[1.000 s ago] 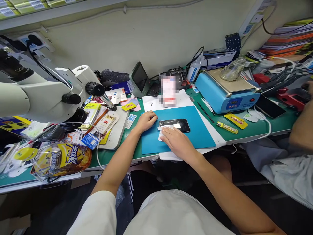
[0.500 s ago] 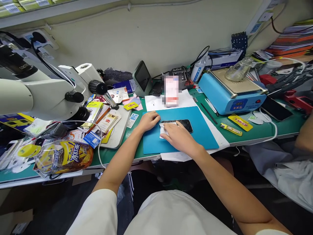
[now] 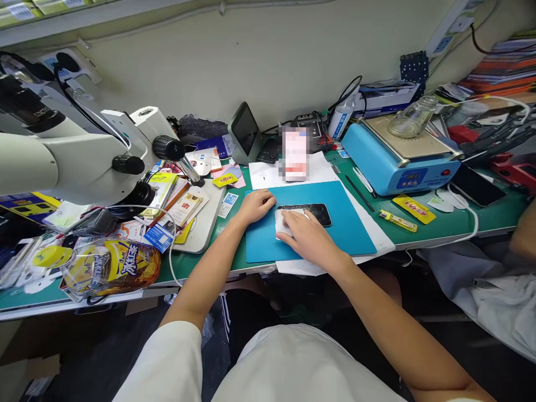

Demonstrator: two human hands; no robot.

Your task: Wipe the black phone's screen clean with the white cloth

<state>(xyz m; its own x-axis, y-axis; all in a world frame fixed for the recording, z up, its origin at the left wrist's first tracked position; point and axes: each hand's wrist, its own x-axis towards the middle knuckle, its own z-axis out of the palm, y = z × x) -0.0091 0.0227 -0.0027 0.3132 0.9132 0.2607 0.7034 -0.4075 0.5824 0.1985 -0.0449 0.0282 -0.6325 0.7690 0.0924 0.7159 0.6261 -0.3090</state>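
My right hand point(image 3: 307, 231) presses a white wipe point(image 3: 282, 222) onto a smartphone point(image 3: 320, 214), its fingers bent over the cloth. The phone lies flat on a blue mat point(image 3: 347, 234), dark face up, and its left part is covered by the wipe and my hand. Just left of the phone, my left hand point(image 3: 258, 205) rests on the mat's upper left area. Its fingers are curled in, with nothing visible in them.
A microscope point(image 3: 71, 162) and a drink bottle point(image 3: 113, 267) crowd the left side. Behind the mat stands a partly blurred phone point(image 3: 295, 153). A blue heating plate machine point(image 3: 402, 162) with a glass jar point(image 3: 412, 118) sits right. Another person's arm point(image 3: 523, 229) shows at the right edge.
My right hand and the wipe have shifted very slightly over the phone, and more of the wipe shows at its left. My left hand stays in place.
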